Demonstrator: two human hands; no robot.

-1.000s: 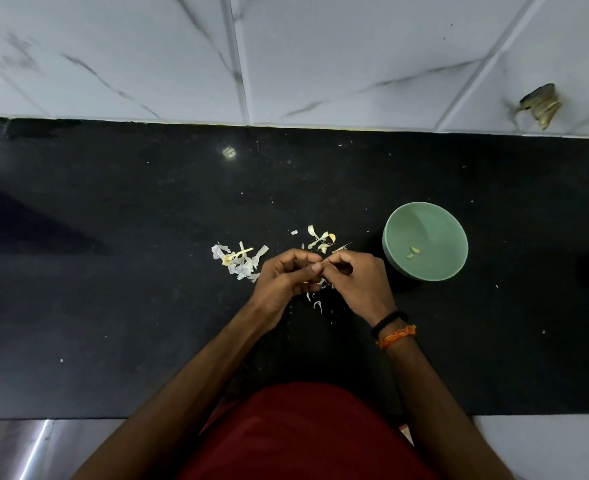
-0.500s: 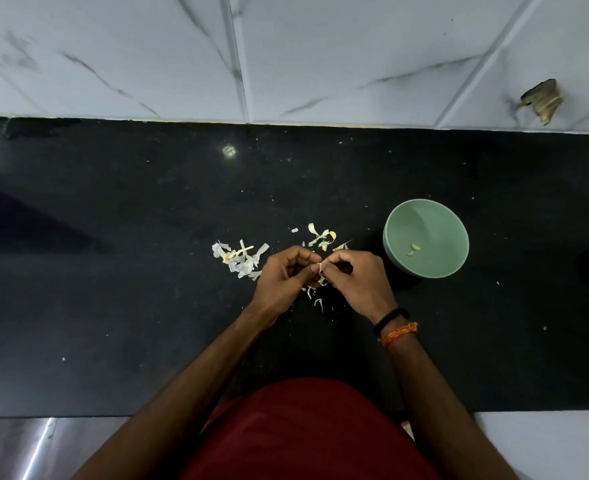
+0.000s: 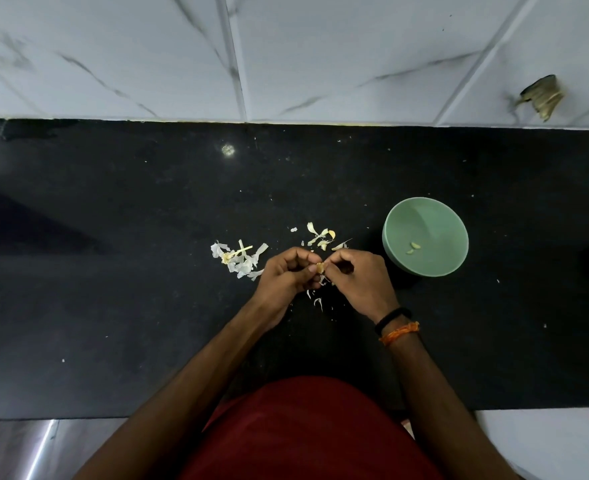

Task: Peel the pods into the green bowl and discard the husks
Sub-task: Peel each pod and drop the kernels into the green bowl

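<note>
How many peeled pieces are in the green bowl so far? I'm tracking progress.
2: both lie on the floor of the green bowl, touching, one peeled piece just above the other. None looks hidden; a third pod is between the hands.

Bowl [image 3: 426,216] right of husks [image 3: 239,259] on counter [image 3: 113,306].

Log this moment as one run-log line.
step: peeling | left hand + right hand: pinch pod | green bowl: two peeled pieces | husks: on counter
</note>
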